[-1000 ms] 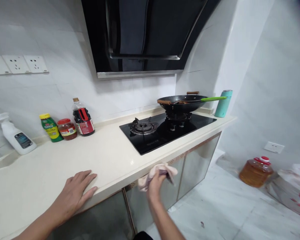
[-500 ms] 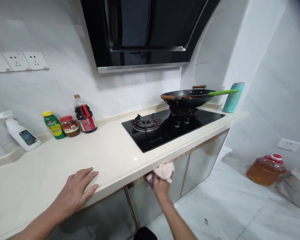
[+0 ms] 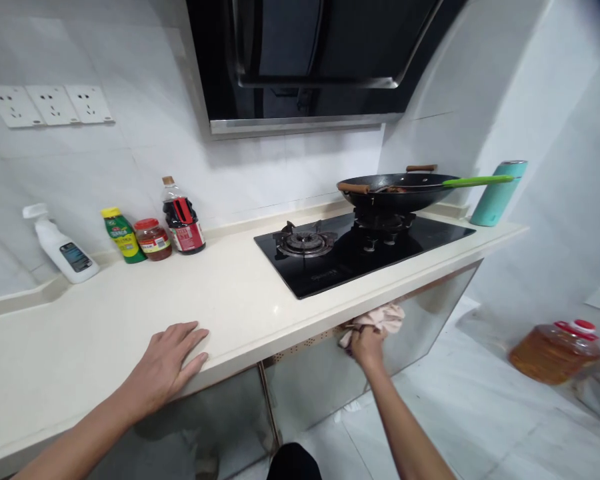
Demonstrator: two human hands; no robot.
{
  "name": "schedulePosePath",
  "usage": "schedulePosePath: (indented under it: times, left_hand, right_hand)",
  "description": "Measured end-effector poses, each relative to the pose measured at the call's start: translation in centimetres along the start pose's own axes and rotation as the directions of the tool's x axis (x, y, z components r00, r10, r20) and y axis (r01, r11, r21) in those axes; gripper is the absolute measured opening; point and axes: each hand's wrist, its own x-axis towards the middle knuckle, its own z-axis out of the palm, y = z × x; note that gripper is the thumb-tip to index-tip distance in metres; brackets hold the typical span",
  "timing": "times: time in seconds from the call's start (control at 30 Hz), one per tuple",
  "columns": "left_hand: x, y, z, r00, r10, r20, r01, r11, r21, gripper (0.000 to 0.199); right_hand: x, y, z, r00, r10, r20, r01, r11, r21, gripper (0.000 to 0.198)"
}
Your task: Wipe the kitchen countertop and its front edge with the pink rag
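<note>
Cloth [image 3: 380, 317] gripped by right hand [image 3: 366, 343] under countertop [image 3: 240, 300] edge; left hand [image 3: 167, 363] flat.

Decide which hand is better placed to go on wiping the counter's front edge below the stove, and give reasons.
Probably the right hand: it grips the pink cloth against the counter's front edge. The left hand lies flat, empty, on top.

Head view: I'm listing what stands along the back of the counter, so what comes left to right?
Spray bottle → green bottle → red-lidded jar → dark sauce bottle → empty burner → wok → teal flask.
</note>
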Motion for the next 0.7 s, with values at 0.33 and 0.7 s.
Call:
schedulePosePath:
  times: [0.33,0.7]
  left_hand:
    - [-0.3,0.5,0.3,0.999,0.016,-0.046,-0.015,1.0,0.024,0.047]
    - [-1.1,1.4,0.6,0.993,0.051,-0.103,-0.054,0.998,-0.025,0.041]
  right_hand:
    - [-27.4,-13.8,10.3,0.858,-0.513,0.02,0.444,0.762,0.471,0.057]
    - [-23.9,-10.5,10.4,0.844,-0.51,-0.168,0.533,0.758,0.376,0.042]
